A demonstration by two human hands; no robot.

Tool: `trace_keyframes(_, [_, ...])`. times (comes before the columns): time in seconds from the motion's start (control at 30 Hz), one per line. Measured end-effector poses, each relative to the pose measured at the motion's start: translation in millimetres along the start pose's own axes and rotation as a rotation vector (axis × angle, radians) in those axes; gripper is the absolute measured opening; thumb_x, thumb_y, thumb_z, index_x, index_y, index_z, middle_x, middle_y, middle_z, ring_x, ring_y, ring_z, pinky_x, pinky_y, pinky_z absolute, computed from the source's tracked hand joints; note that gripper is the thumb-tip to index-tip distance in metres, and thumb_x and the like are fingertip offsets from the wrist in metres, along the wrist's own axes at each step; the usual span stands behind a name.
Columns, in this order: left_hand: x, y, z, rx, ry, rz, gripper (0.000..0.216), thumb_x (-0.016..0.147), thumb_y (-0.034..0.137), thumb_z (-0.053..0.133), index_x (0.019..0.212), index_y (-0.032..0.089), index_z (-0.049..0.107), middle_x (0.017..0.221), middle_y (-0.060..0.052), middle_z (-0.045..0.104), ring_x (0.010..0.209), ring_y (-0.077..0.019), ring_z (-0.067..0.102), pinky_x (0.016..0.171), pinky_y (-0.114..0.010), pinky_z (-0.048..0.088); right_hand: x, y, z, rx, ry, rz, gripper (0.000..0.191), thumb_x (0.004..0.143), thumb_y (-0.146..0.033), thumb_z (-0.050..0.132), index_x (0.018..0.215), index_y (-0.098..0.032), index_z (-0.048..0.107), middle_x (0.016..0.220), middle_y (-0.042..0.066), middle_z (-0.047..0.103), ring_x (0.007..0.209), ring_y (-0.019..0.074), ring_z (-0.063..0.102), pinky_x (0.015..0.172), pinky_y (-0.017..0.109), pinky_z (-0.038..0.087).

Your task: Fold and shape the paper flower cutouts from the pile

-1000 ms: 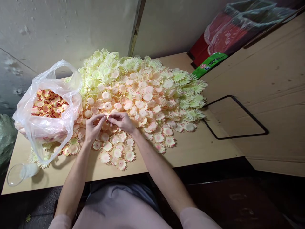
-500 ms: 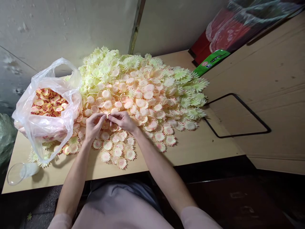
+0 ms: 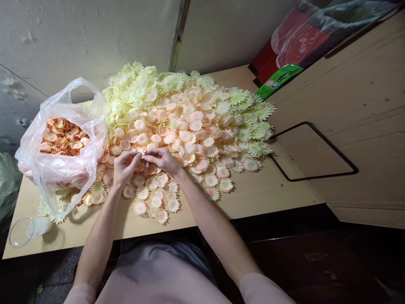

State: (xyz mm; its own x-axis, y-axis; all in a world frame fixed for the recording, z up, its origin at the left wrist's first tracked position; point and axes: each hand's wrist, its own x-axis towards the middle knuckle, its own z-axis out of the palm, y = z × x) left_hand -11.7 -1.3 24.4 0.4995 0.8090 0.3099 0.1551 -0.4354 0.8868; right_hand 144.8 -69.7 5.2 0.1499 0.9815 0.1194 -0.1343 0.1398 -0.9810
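Both hands meet at the pile's 6 o'clock edge: left hand point(image 3: 124, 169) and right hand point(image 3: 163, 161) pinch one small flower piece point(image 3: 143, 156). Risk: a loose pinch drops it into the flower pile point(image 3: 186, 122), where it is hard to find again.

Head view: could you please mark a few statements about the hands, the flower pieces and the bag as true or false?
1. Both hands, left hand and right hand, pinch one small flower piece between them. True.
2. The plastic bag lies to the right of the flower pile. False: it is to the left.
3. The bag holds red-and-yellow pieces. True.
4. A clear cup stands upright at the table's right end. False: it lies on its side at the left corner.
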Motion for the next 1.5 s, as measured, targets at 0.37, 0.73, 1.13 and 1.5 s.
trace_keyframes(0.37, [-0.8, -4.4, -2.3, 0.04, -0.035, 0.071, 0.022, 0.082, 0.037, 0.066, 0.091, 0.019, 0.075, 0.086, -0.007, 0.072, 0.075, -0.017, 0.064, 0.069, -0.028, 0.051, -1.8, -4.3, 0.5, -0.034, -0.015, -0.006, 0.029, 0.08, -0.041, 0.064, 0.072, -0.014, 0.069, 0.061, 0.002, 0.064, 0.058, 0.0126, 0.058, 0.059, 0.025, 0.048])
trace_keyframes(0.73, [-1.7, -2.7, -2.2, 0.115, -0.039, 0.14, 0.019, 0.081, 0.038, 0.067, 0.083, 0.021, 0.075, 0.078, -0.006, 0.071, 0.075, -0.0185, 0.061, 0.07, -0.032, 0.049, -2.9, 0.1, 3.2, -0.053, 0.012, 0.004, 0.019, 0.078, -0.032, 0.064, 0.07, -0.015, 0.068, 0.056, -0.001, 0.061, 0.048, 0.0111, 0.054, 0.047, 0.023, 0.043])
trace_keyframes(1.13, [1.8, -8.5, 0.5, -0.034, 0.232, -0.084, 0.025, 0.084, 0.04, 0.06, 0.076, 0.016, 0.061, 0.063, 0.002, 0.052, 0.054, -0.0091, 0.042, 0.052, -0.022, 0.033, -4.1, 0.3, -1.9, 0.135, 0.135, -0.041, 0.014, 0.066, -0.021, 0.061, 0.053, -0.016, 0.062, 0.046, -0.003, 0.055, 0.041, 0.0095, 0.049, 0.045, 0.023, 0.041])
trace_keyframes(1.5, [-3.7, -4.5, 12.1, -0.095, 0.264, -0.101, 0.023, 0.088, 0.036, 0.055, 0.074, 0.017, 0.054, 0.063, 0.003, 0.044, 0.056, -0.0086, 0.039, 0.054, -0.021, 0.035, -4.4, 0.4, 1.1, 0.418, 0.218, -0.017, 0.01, 0.055, -0.019, 0.059, 0.046, -0.016, 0.057, 0.043, -0.005, 0.044, 0.035, 0.007, 0.042, 0.033, 0.019, 0.031])
